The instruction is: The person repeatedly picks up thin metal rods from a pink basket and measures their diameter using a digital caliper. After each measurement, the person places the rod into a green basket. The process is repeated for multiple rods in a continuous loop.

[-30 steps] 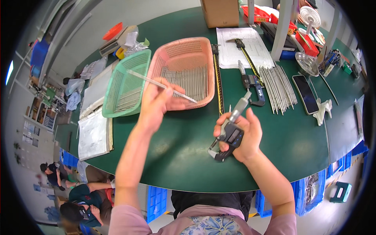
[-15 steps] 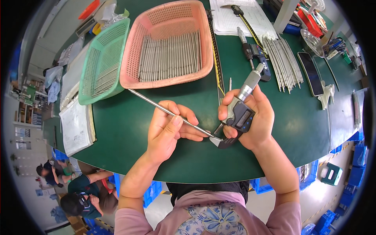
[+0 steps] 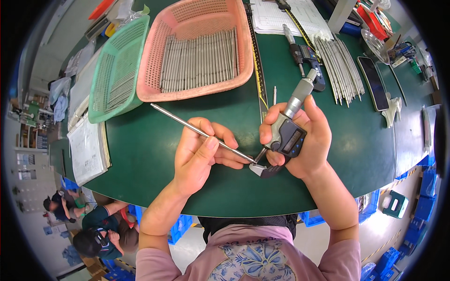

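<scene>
My left hand (image 3: 198, 159) pinches a thin, shiny metal rod (image 3: 187, 124) between thumb and fingers. The rod slants from the pink basket's near edge down to the right. Its lower end sits at the jaws of a digital micrometer (image 3: 289, 136); whether both jaws touch it is too small to tell. My right hand (image 3: 307, 140) is wrapped round the micrometer's dark frame, thumb and forefinger up near its silver barrel. Beyond my left hand stands the pink basket (image 3: 146, 70) with many similar rods (image 3: 199, 61) lying side by side.
Left of it, a green basket (image 3: 98, 89) holds thinner rods, beside a stack of papers (image 3: 88, 152). At the right lie a second micrometer (image 3: 309, 61), a bundle of rods (image 3: 340, 70) and a phone (image 3: 372, 83). A long caliper (image 3: 260, 79) lies mid-table. Two people sit at lower left.
The table and baskets have shifted slightly left and up in view. Both hands keep their grips, with the rod's end still at the micrometer's jaws.
</scene>
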Demonstrator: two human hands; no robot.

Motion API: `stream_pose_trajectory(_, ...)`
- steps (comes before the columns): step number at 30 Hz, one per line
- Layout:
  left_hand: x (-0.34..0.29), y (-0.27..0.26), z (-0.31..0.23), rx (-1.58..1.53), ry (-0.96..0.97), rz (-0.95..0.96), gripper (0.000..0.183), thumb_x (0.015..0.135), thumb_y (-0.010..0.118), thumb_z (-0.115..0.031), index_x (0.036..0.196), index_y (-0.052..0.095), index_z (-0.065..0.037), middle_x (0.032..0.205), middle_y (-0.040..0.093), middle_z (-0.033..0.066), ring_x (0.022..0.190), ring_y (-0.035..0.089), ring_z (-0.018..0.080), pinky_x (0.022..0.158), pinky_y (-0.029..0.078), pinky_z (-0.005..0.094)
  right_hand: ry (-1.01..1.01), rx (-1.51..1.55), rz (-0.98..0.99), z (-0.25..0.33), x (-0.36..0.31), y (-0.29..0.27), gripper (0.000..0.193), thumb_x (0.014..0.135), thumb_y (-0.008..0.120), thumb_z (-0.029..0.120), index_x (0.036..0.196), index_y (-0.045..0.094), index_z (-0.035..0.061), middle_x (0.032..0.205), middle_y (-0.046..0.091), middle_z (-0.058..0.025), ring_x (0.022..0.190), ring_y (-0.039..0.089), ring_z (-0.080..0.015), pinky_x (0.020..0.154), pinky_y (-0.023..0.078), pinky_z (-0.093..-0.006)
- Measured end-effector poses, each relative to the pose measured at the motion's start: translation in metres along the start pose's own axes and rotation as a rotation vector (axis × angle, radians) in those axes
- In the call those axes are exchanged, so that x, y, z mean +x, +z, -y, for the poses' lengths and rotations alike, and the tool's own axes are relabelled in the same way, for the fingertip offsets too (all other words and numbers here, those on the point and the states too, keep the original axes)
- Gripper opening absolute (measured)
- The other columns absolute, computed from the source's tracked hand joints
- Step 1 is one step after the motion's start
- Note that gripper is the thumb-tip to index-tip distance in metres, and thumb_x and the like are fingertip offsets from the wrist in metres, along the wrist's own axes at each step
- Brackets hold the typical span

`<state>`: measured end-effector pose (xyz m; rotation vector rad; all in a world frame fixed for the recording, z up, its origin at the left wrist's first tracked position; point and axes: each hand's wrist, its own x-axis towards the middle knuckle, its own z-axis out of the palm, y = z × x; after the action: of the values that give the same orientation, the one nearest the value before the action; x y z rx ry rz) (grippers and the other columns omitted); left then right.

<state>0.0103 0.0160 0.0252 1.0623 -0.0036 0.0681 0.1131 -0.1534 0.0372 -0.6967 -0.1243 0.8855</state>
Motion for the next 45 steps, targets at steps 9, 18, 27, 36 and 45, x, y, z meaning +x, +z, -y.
stream_pose_trajectory(9,0.001,0.007,0.006,0.023,0.041,-0.011,0.020,0.087,0.046,-0.009,0.103,0.033,-0.006,0.098,0.050,0.0175,0.080,0.061,0.0282,0.066,0.055,0.0348,-0.012,-0.070,-0.040,0.004,-0.003,-0.002,0.063,0.082,0.031,0.058,0.083,0.054,-0.0002,0.067,0.057,-0.0138,0.040,0.047,-0.0146,0.036,0.038,-0.0225)
stream_pose_trajectory(18,-0.003,0.010,0.018,0.127,-0.074,-0.020,0.017,0.081,0.058,-0.003,0.093,0.047,0.001,0.086,0.057,0.0116,0.077,0.059,0.0158,0.067,0.052,0.0267,-0.021,-0.153,-0.038,0.002,-0.004,0.002,0.062,0.084,0.029,0.057,0.083,0.054,0.0004,0.065,0.057,-0.0114,0.040,0.047,-0.0146,0.038,0.038,-0.0232)
stream_pose_trajectory(27,-0.004,0.010,0.016,0.070,-0.096,0.007,0.014,0.080,0.055,0.001,0.091,0.046,0.000,0.089,0.057,0.0124,0.075,0.058,0.0148,0.068,0.050,0.0268,0.101,-0.057,-0.100,0.004,0.001,0.001,0.062,0.089,0.015,0.049,0.085,0.052,-0.0013,0.065,0.057,-0.0133,0.036,0.044,-0.0158,0.037,0.038,-0.0248)
stream_pose_trajectory(36,-0.002,0.009,0.015,0.086,-0.057,0.100,0.014,0.079,0.054,0.003,0.091,0.047,0.000,0.093,0.056,0.0137,0.077,0.057,0.0145,0.068,0.048,0.0259,0.117,-0.034,-0.089,0.003,0.000,0.000,0.063,0.083,0.029,0.057,0.082,0.053,-0.0012,0.064,0.057,-0.0125,0.035,0.044,-0.0150,0.036,0.038,-0.0238)
stream_pose_trajectory(45,-0.004,0.015,0.014,0.101,-0.126,0.054,0.019,0.078,0.060,0.000,0.092,0.048,0.001,0.087,0.057,0.0108,0.075,0.057,0.0131,0.066,0.048,0.0248,0.091,-0.150,-0.098,0.006,-0.002,0.002,0.060,0.082,0.036,0.058,0.079,0.053,0.0012,0.063,0.056,-0.0096,0.038,0.045,-0.0131,0.036,0.036,-0.0232)
